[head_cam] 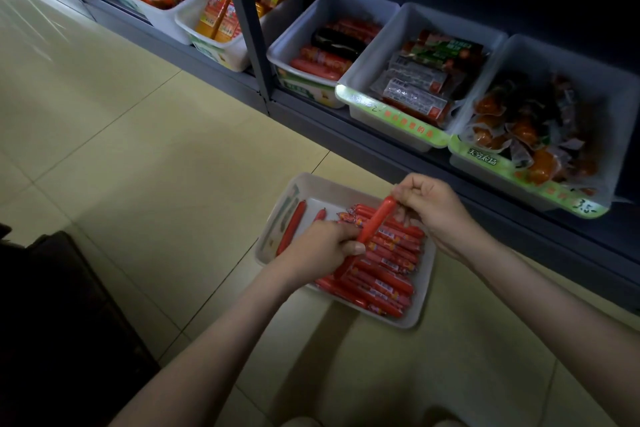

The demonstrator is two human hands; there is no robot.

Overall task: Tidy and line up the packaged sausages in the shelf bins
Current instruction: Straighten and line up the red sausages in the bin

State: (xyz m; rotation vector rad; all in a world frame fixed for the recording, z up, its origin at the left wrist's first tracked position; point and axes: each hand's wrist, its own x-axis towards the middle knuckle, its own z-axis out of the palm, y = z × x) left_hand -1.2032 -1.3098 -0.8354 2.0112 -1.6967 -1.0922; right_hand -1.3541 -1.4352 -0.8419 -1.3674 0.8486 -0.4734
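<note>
A white bin (pixel 329 189) sits on the tiled floor (pixel 138 166) in front of the bottom shelf (pixel 381 146), and it holds a stack of red packaged sausages (pixel 384 263) lying mostly side by side along its right half. Two more sausages lie apart from the stack in the left half, one long one (pixel 292 227) near the left wall and a second (pixel 320 215) just beside it, partly hidden by the left hand (pixel 322 246). That hand has its fingers curled round the lower end of a single sausage (pixel 377 218), the thumb pressed against its side. The right hand (pixel 429 208) pinches the top end of the same sausage between thumb and fingertips, the other fingers folded in. The sausage is held tilted above the stack. On the shelf behind, one bin (pixel 332 10) holds red and dark sausages, the next (pixel 415 24) flat sealed packs, and a third (pixel 540 55) a loose heap of orange packs. A dark shape (pixel 52 305) at lower left may be a bag or seat; it is too dim to tell.
</note>
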